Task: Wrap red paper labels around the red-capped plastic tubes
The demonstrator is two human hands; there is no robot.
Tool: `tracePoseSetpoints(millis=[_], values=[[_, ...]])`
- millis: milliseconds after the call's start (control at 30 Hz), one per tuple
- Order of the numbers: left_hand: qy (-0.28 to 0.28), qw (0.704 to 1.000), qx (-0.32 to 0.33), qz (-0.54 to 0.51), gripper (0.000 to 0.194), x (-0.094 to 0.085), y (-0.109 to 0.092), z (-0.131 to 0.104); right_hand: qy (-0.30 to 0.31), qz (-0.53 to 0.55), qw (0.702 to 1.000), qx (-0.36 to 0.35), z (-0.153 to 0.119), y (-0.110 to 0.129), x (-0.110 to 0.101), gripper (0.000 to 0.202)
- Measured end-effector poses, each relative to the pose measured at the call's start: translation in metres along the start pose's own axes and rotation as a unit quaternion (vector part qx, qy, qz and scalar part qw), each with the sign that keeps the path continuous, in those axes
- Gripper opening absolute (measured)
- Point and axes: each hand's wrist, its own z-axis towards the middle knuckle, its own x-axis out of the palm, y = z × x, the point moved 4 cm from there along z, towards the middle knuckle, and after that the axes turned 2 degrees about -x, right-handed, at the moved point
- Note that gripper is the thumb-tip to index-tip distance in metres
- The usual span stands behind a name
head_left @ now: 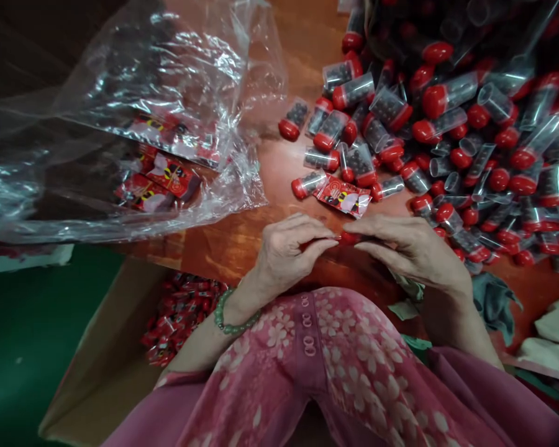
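At the near edge of the reddish wooden worktop (242, 242), left hand (286, 251) and right hand (407, 248) pinch a small red-capped clear plastic vial (349, 238) between their fingertips. Held so lightly over the edge, it may slip into the lap or the open cardboard box (107, 366) below.

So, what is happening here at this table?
A person holds a small red item between the fingertips of the left hand and the right hand, above the wooden table. A printed red packet lies just ahead, a heap of red-capped clear tubes to the right. Left, a clear plastic bag holds more packets; a cardboard box stands below.
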Motion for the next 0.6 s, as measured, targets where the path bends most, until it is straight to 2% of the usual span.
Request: tracePoseSetpoints(millis=[100,167,267,400,600], values=[[0.053,0.998,-0.041,-0.012,0.006,0.008,0.005,-0.002,0.102,-0.024,0.994,0.028,0.001,-0.007,0.009,0.032],[0.083,0.994,-0.07,-0.025,0.006,0.012,0.009,-0.004,0.141,-0.027,0.989,0.036,0.003,-0.011,0.015,0.032],[0.109,0.989,-0.095,-0.029,0.007,0.015,0.016,-0.005,0.156,-0.013,0.987,0.036,0.005,-0.015,0.016,0.032],[0.127,0.985,-0.117,-0.03,0.011,0.014,0.025,-0.005,0.155,0.018,0.987,0.037,0.005,-0.02,0.008,0.032],[0.171,0.972,-0.139,-0.085,0.013,0.014,0.032,-0.006,0.179,0.025,0.983,0.012,0.014,-0.021,0.006,0.027]])
